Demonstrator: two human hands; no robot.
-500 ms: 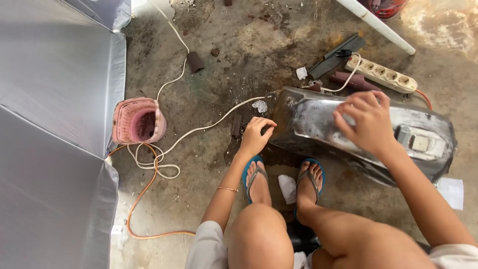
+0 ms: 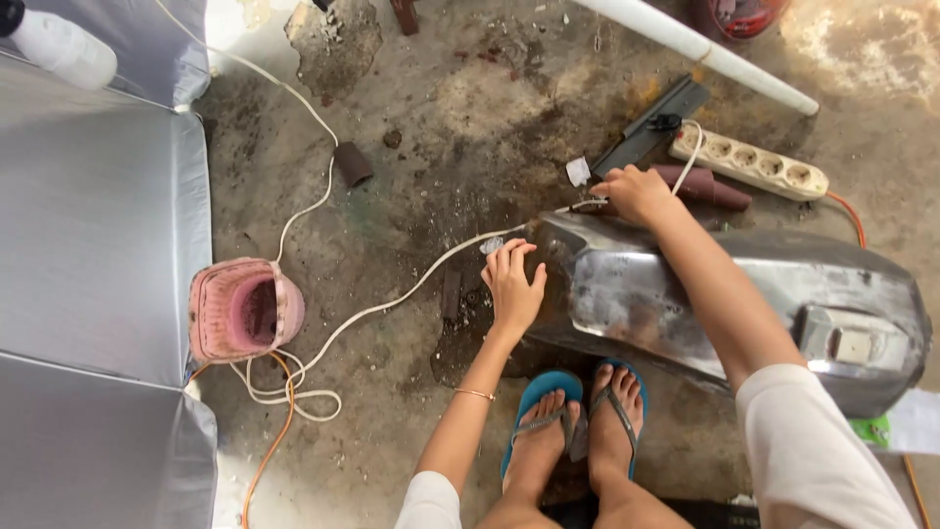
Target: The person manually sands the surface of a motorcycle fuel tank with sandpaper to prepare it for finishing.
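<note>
bare grey metal, a motorcycle fuel tank [image 2: 725,304] lies on the stained concrete floor [image 2: 441,118] just beyond the person's blue sandals [image 2: 548,392]. the left hand [image 2: 513,284] rests flat and open against its front end. the right hand [image 2: 636,193] is closed around a white cable [image 2: 392,304] at the tank's far tip, near a power strip [image 2: 749,165].

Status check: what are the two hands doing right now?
Left hand flat against metal tank front edge. Right hand at tank's far tip, fingers curled. White cable trails alongside.
</note>
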